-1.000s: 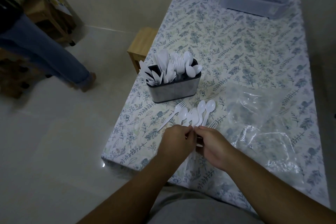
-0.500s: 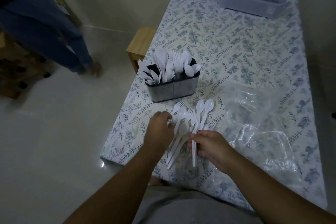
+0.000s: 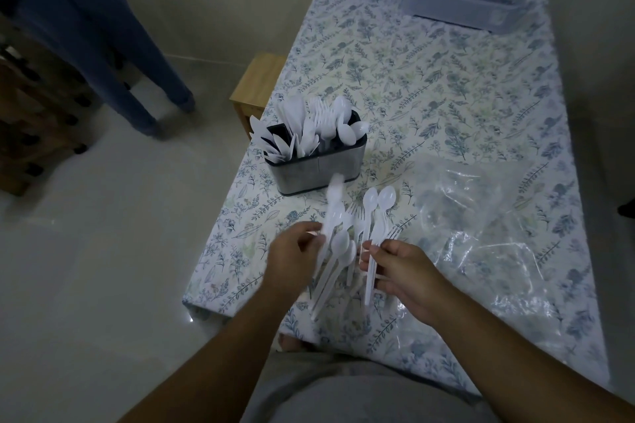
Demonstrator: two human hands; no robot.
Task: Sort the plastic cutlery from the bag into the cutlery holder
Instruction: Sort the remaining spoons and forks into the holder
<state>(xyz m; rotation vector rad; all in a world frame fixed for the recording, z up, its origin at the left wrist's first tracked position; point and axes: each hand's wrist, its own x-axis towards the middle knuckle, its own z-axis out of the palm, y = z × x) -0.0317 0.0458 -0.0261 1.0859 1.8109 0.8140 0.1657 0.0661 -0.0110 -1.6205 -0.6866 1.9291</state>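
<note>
- The left hand (image 3: 296, 252) pinches a blurred white utensil (image 3: 332, 208), lifted and pointing toward the cutlery holder (image 3: 318, 166); its kind cannot be told.
- The right hand (image 3: 400, 271) is closed around a few white handles, spoons (image 3: 378, 203) fanning out beyond its fingertips.
- More loose spoons (image 3: 338, 251) lie on the floral tablecloth (image 3: 429, 79) between both hands.
- The holder, just beyond, is packed with white cutlery.
- The clear plastic bag (image 3: 481, 233) lies flat to the right.
</note>
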